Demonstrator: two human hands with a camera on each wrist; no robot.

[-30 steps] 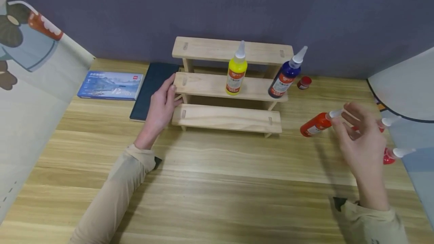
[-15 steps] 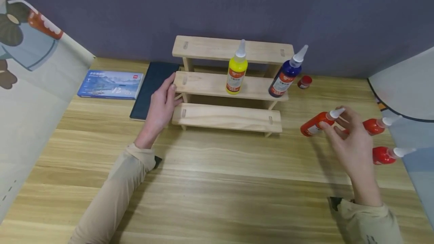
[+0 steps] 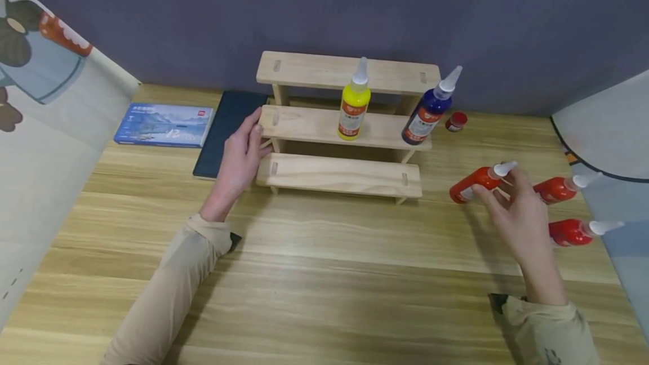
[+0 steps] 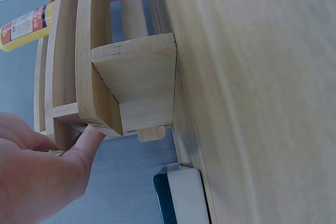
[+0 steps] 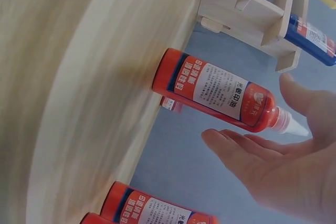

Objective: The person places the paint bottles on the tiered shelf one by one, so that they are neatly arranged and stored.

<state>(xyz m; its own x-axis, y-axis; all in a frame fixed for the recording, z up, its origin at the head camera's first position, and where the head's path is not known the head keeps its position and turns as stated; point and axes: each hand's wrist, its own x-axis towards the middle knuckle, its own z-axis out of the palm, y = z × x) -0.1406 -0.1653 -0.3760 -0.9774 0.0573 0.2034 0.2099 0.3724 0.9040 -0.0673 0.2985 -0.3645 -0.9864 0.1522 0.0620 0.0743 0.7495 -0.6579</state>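
Note:
My left hand (image 3: 239,154) grips the left end of a three-tier wooden step shelf (image 3: 339,176). In the left wrist view the thumb (image 4: 86,142) lies against the shelf's edge. A yellow bottle (image 3: 353,114) and a dark blue bottle (image 3: 425,120), both with white nozzles, stand on the middle tier. Right of the shelf, a red-orange bottle (image 3: 471,185) stands upright on the table. My right hand (image 3: 522,221) is spread around its upper part. From the right wrist, thumb and fingers show on either side of the bottle (image 5: 210,90), with gaps between.
Two more red bottles (image 3: 555,190) stand beyond my right hand near the table's right edge. A small red-capped jar (image 3: 457,121) sits by the back wall. At the left lie a blue picture box (image 3: 164,124) and a dark flat book (image 3: 215,139).
My right hand has moved left and its thumb has come lower, from the nozzle to beside the red-orange bottle's upper body. The left hand stays on the shelf.

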